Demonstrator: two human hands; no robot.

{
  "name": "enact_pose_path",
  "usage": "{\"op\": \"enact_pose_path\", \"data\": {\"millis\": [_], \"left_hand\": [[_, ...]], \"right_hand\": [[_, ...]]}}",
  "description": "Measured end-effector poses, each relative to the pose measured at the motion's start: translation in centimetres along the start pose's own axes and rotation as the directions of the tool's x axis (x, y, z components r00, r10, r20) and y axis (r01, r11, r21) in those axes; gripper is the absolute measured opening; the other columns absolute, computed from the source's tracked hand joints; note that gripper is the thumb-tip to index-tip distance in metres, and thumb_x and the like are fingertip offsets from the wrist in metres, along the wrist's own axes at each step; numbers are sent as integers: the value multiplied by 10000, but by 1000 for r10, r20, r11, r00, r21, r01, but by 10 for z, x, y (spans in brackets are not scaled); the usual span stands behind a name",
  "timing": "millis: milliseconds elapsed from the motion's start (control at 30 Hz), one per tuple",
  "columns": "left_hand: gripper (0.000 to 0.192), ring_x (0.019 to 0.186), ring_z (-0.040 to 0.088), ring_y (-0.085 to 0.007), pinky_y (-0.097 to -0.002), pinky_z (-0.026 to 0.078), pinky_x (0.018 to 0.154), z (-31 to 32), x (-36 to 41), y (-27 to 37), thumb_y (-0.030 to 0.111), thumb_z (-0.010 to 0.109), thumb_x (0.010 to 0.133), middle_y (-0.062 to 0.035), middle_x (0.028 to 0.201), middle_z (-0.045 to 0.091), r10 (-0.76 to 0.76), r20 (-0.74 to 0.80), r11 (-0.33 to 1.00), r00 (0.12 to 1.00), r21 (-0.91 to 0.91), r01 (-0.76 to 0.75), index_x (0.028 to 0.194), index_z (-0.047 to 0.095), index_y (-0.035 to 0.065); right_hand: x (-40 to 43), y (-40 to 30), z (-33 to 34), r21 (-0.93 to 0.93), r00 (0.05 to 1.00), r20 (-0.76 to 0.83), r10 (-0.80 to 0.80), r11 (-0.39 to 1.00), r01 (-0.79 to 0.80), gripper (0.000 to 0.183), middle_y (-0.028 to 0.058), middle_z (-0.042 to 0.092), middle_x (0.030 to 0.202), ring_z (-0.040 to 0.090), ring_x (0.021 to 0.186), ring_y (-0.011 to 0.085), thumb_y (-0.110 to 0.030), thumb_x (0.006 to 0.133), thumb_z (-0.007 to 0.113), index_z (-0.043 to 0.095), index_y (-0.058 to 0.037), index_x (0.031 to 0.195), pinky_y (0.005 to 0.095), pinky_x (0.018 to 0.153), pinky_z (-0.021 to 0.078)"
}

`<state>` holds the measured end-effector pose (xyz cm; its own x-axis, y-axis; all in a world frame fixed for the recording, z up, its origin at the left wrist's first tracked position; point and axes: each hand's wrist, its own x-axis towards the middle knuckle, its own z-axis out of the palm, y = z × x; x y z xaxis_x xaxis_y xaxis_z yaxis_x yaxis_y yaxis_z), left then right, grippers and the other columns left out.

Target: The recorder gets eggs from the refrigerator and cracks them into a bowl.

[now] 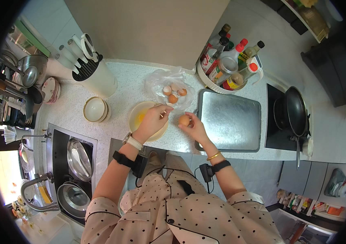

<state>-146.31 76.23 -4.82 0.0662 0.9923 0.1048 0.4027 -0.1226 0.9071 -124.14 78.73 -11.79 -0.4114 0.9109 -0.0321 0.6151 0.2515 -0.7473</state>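
A brown egg is held between the thumb and fingers of my right hand, over the counter beside the bowl. My left hand hovers above the cream bowl, its fingertips bent close together near the rim; whether anything small is between them I cannot tell. Yellow yolk and clear egg white lie in the bowl, partly hidden by that hand. Behind the bowl, a clear plastic bag lies spread open with several brown eggshell pieces on it.
A metal-faced cutting board lies right of my hands, with a bottle-filled white tray behind it. The frying pan stands on the hob far right. At left are stacked small bowls, a knife block and the sink.
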Motion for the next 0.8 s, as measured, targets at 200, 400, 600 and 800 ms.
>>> {"op": "enact_pose_path", "data": {"millis": [200, 400, 600, 800], "left_hand": [[371, 933, 637, -156, -282, 507, 831, -7, 8, 9, 50, 608, 879, -95, 1141, 632, -59, 156, 973, 986, -210, 92, 1243, 543, 14], [410, 1031, 604, -149, -278, 474, 909, -15, 19, 16, 13, 598, 880, -103, 1171, 606, -54, 247, 858, 967, -484, 172, 1272, 488, -32], [402, 936, 638, -146, -273, 510, 842, -19, 37, 14, -7, 639, 804, -111, 1066, 643, -94, 97, 920, 991, -373, 124, 1192, 537, -37], [378, 799, 673, -155, -274, 550, 720, -21, 60, 18, 43, 721, 701, -124, 921, 677, -75, -114, 970, 991, -237, 46, 1054, 616, -37]], "right_hand": [[15, -51, -39, 811, 899, 424, 109, 397, -431, 427, 43, 598, 1165, 595, 980, 105, -322, 948, 571, 509, -45, 1266, 234, 803, 468], [34, -56, -49, 832, 901, 431, 41, 368, -415, 402, 25, 609, 1116, 590, 922, 96, -290, 966, 541, 509, -45, 1283, 225, 808, 466], [67, -78, -58, 623, 983, 172, -62, 780, -60, 398, 71, 646, 1092, 617, 899, 125, -211, 904, 612, 551, -2, 1238, 257, 776, 501], [96, -105, -71, 108, 967, 94, -237, 968, 227, 492, 183, 675, 937, 667, 779, 252, -196, 720, 681, 602, 2, 1163, 325, 725, 526]]}}
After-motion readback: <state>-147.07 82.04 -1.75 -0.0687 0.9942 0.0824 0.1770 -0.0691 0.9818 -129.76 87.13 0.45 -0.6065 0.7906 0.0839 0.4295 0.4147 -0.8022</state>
